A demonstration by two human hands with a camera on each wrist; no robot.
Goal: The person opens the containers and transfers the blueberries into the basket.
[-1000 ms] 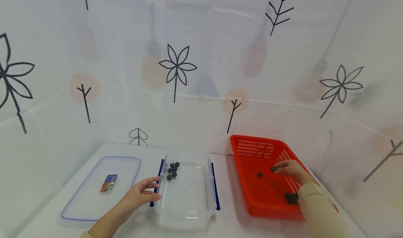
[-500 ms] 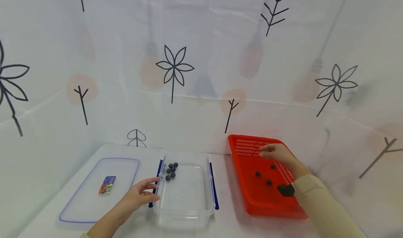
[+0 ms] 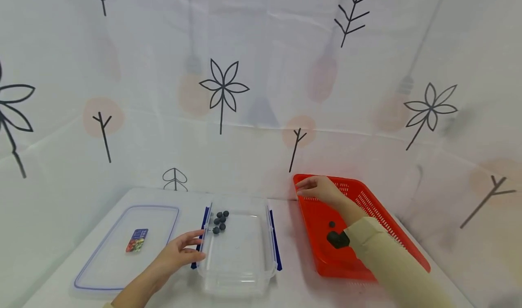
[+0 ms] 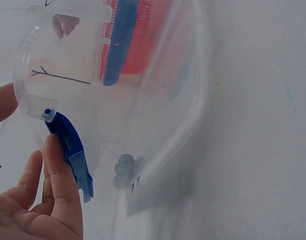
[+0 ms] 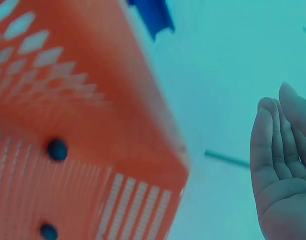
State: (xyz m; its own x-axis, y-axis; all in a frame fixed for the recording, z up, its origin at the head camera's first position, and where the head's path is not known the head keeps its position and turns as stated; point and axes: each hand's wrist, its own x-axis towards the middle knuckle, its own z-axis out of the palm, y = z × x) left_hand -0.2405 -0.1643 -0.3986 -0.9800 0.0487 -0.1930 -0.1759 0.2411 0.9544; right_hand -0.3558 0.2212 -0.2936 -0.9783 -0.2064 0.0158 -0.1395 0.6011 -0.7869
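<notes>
The left hand (image 3: 173, 257), fingers parted, is at the blue clasp (image 4: 74, 157) of a clear box (image 3: 236, 278); dark balls (image 3: 222, 219) cluster along its far left side. Beside it lies a flat lid (image 3: 112, 256). A red basket (image 3: 338, 270), partly hidden by a sleeve (image 3: 381, 253), holds at least two more balls (image 5: 57, 149). By its far left corner is the right hand (image 3: 322, 191), fingers together; I cannot tell whether they pinch anything. Behind: a patterned curtain (image 3: 257, 158).

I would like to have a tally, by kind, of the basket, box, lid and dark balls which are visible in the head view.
Red basket: 1
Clear box: 1
Clear lid: 1
Dark balls: 7 (6 in the box, 1 in the basket)
Total: 10
The right arm may hide more.
</notes>
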